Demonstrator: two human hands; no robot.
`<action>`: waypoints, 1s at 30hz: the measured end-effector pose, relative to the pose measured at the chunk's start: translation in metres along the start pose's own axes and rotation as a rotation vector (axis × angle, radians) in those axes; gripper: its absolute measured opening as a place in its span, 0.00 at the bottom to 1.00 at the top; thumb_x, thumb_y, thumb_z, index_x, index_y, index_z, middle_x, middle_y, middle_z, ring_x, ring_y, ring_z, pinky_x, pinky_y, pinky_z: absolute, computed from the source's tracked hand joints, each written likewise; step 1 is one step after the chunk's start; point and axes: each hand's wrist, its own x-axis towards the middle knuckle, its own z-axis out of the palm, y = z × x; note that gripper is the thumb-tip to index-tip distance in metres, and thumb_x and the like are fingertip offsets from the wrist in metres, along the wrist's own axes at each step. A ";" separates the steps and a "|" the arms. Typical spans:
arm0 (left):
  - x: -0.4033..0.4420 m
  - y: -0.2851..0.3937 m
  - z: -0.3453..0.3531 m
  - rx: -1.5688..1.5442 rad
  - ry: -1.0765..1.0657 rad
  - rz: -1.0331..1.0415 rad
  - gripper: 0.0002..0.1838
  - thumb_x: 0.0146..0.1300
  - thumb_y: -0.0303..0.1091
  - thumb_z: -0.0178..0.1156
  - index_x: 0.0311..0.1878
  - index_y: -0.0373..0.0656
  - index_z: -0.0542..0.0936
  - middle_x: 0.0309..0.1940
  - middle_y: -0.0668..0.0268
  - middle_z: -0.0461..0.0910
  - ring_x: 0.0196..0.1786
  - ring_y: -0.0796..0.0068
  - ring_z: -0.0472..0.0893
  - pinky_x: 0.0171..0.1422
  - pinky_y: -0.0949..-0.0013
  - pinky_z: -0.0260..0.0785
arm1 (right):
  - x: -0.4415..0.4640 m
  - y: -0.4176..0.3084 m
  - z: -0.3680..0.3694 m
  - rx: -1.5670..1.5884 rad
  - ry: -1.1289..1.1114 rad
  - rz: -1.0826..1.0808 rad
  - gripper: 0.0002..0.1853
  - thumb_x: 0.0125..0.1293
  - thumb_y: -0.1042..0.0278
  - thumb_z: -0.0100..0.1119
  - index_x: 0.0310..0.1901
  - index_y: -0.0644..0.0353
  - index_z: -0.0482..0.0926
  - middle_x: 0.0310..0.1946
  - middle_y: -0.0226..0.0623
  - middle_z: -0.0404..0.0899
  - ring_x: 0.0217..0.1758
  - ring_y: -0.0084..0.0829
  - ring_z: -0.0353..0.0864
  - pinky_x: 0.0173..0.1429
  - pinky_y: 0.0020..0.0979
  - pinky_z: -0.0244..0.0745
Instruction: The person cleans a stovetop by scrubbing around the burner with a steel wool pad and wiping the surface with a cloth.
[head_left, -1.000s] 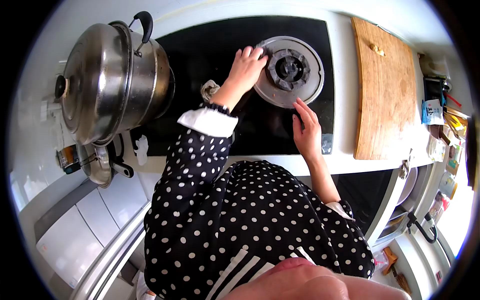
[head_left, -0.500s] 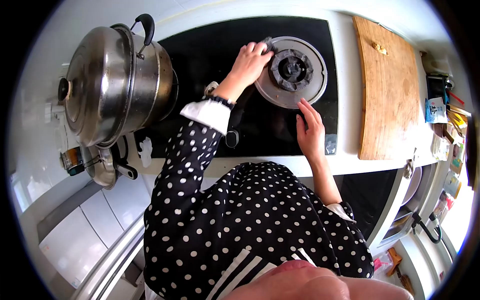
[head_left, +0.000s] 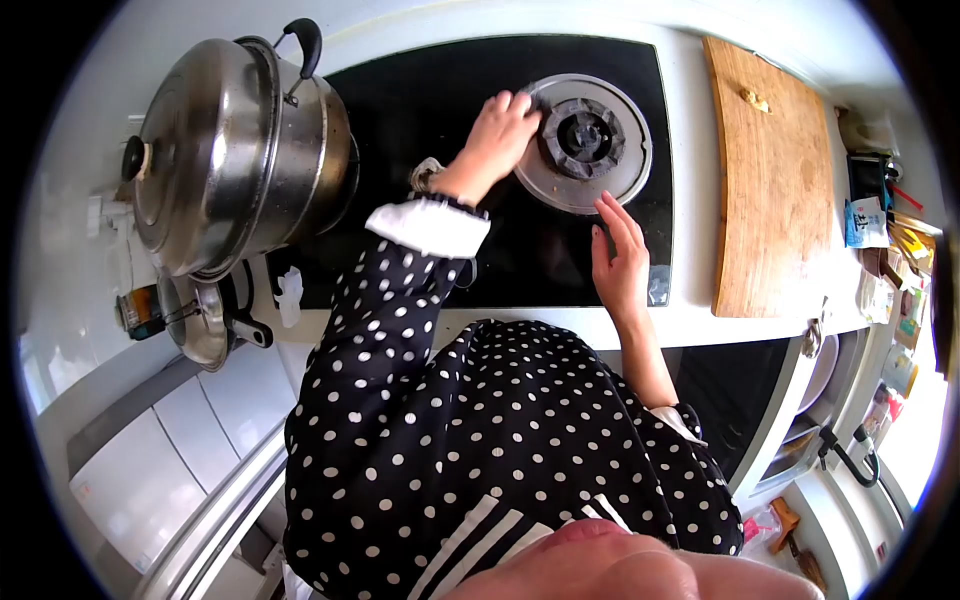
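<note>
My left hand (head_left: 500,140) is closed on a dark grey steel wool scrubber (head_left: 539,103), which is partly hidden by my fingers and blurred. The scrubber is at the left edge of the round grey metal burner plate (head_left: 632,165). In the middle of that plate sits the dark burner grate (head_left: 613,127). My right hand (head_left: 623,260) holds nothing; its fingers are stretched out and apart, with the fingertips at the plate's near rim. Around the plate lies the black glass cooktop (head_left: 440,95).
A large steel steamer pot (head_left: 235,150) stands on the cooktop's left side, with a small pan (head_left: 203,325) below it. A wooden cutting board (head_left: 770,200) lies to the right, with a small yellowish piece (head_left: 754,100) on it. A salt bag (head_left: 866,222) is farther right.
My left hand has moved slightly down along the plate's left edge with the scrubber, its wrist turning. My right hand stays nearly in place. The view has shifted a little.
</note>
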 end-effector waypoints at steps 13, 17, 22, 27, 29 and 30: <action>-0.050 0.037 0.004 -0.137 -0.007 -0.140 0.14 0.54 0.34 0.60 0.45 0.45 0.78 0.43 0.62 0.70 0.46 0.60 0.69 0.49 0.63 0.68 | -0.005 -0.006 0.012 0.011 -0.036 -0.067 0.16 0.58 0.78 0.54 0.49 0.61 0.75 0.53 0.43 0.73 0.52 0.44 0.74 0.56 0.36 0.69; -0.032 0.019 0.007 -0.113 0.052 -0.147 0.16 0.55 0.35 0.60 0.48 0.47 0.78 0.44 0.63 0.70 0.46 0.59 0.69 0.50 0.63 0.67 | -0.007 -0.015 0.015 0.023 -0.049 -0.083 0.16 0.58 0.78 0.54 0.49 0.61 0.75 0.53 0.43 0.73 0.52 0.44 0.74 0.56 0.36 0.69; -0.049 0.032 0.008 -0.195 -0.015 -0.172 0.15 0.55 0.37 0.60 0.46 0.48 0.77 0.43 0.60 0.70 0.45 0.56 0.68 0.49 0.61 0.67 | -0.012 -0.022 0.014 0.015 -0.064 -0.107 0.16 0.58 0.77 0.54 0.49 0.61 0.75 0.54 0.43 0.73 0.52 0.44 0.74 0.56 0.36 0.69; -0.046 0.036 0.011 -0.144 0.144 -0.193 0.10 0.53 0.38 0.61 0.37 0.46 0.79 0.37 0.64 0.71 0.44 0.62 0.70 0.47 0.62 0.66 | -0.017 -0.023 0.017 0.018 -0.079 -0.095 0.16 0.58 0.77 0.54 0.50 0.61 0.75 0.53 0.43 0.73 0.53 0.44 0.73 0.56 0.36 0.69; -0.029 0.026 0.011 -0.139 0.117 -0.275 0.13 0.54 0.38 0.60 0.43 0.46 0.77 0.40 0.62 0.71 0.43 0.60 0.69 0.48 0.63 0.66 | -0.017 -0.028 0.015 0.001 -0.058 -0.101 0.16 0.58 0.77 0.54 0.50 0.61 0.75 0.53 0.43 0.73 0.53 0.44 0.73 0.56 0.36 0.69; -0.027 0.027 0.015 -0.150 0.140 -0.292 0.13 0.54 0.37 0.60 0.42 0.46 0.77 0.40 0.61 0.71 0.43 0.58 0.69 0.48 0.62 0.66 | -0.018 -0.029 0.012 -0.011 -0.047 -0.107 0.16 0.58 0.77 0.54 0.50 0.61 0.75 0.53 0.42 0.73 0.53 0.44 0.73 0.56 0.36 0.69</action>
